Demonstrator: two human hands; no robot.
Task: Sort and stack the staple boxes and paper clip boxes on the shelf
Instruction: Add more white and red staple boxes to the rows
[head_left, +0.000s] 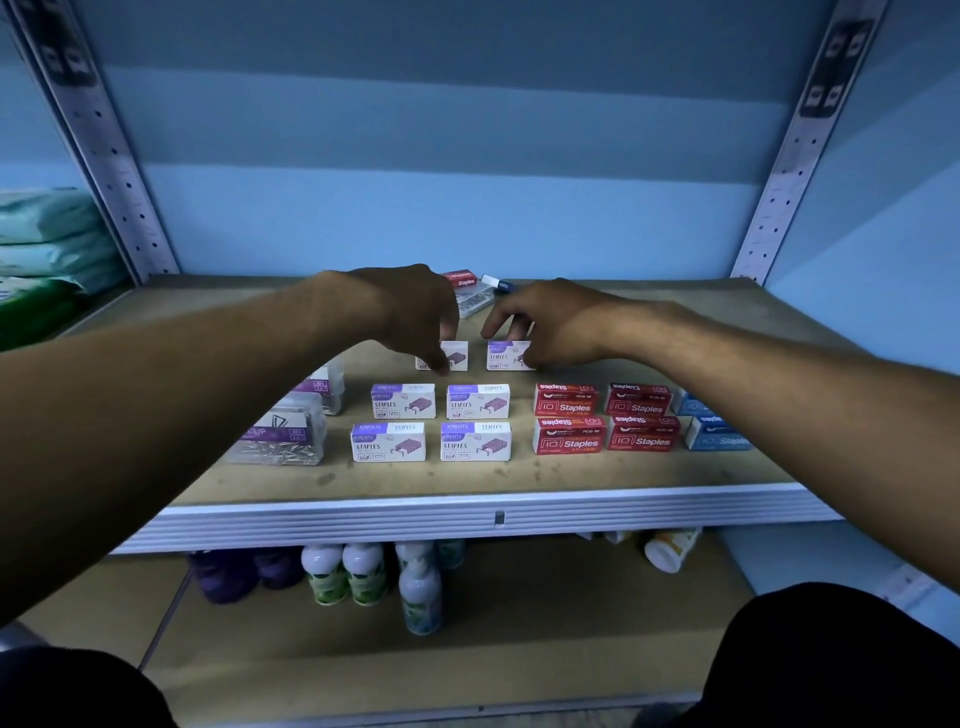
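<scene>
On the brown shelf stand several white-and-purple staple boxes in two rows. Behind them are two more of the same kind. My left hand pinches the left one, and my right hand pinches the right one. Red staple boxes stand in two rows to the right, with blue staple boxes beyond them, partly hidden by my right forearm. Clear paper clip boxes sit at the left. At the back lie a red staple box on a clear box and a small blue box.
Perforated metal uprights frame the shelf on both sides, and a blue wall stands behind. Green and white packs are stacked at the far left. Bottles stand on the lower shelf below the white front rail.
</scene>
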